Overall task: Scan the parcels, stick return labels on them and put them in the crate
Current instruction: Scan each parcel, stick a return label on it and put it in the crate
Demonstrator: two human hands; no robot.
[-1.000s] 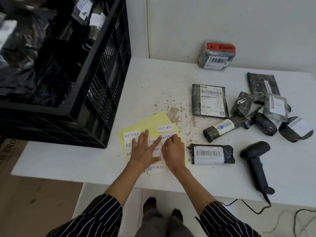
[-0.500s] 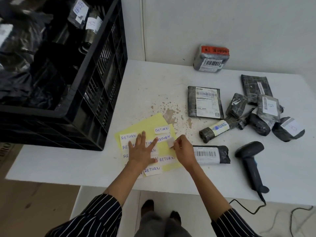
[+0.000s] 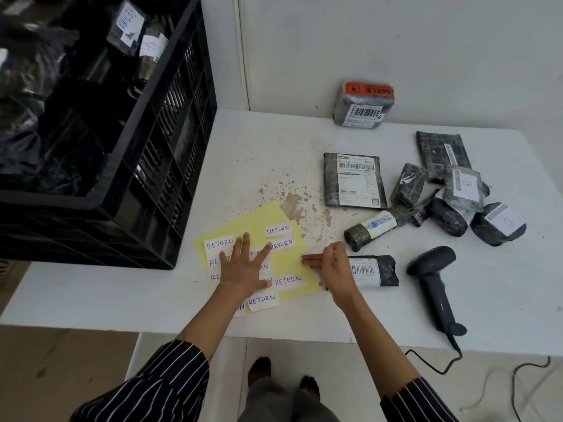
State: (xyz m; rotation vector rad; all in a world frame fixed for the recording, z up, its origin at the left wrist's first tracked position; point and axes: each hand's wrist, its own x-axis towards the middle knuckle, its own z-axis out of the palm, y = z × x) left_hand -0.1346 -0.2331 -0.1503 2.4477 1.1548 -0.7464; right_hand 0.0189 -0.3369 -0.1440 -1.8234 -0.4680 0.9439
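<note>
A yellow backing sheet (image 3: 259, 220) with several white RETURN labels (image 3: 278, 230) lies near the table's front edge. My left hand (image 3: 243, 266) presses flat on it, fingers spread. My right hand (image 3: 332, 266) hovers at the sheet's right edge, thumb and forefinger pinched on a peeled return label that is mostly hidden by the hand. Right beside that hand lies a small black parcel (image 3: 380, 271) with a barcode sticker. The black crate (image 3: 122, 166) stands at the left and holds dark parcels, some with labels.
A black handheld scanner (image 3: 432, 269) lies right of the small parcel, its cable running off the front edge. Further back are a flat parcel (image 3: 353, 181), a rolled parcel (image 3: 374, 228), a heap of parcels (image 3: 463, 193) and an orange-topped box (image 3: 362, 105) against the wall.
My right hand peeled a label off the sheet and moved right, toward the small parcel. My left hand stayed flat on the sheet.
</note>
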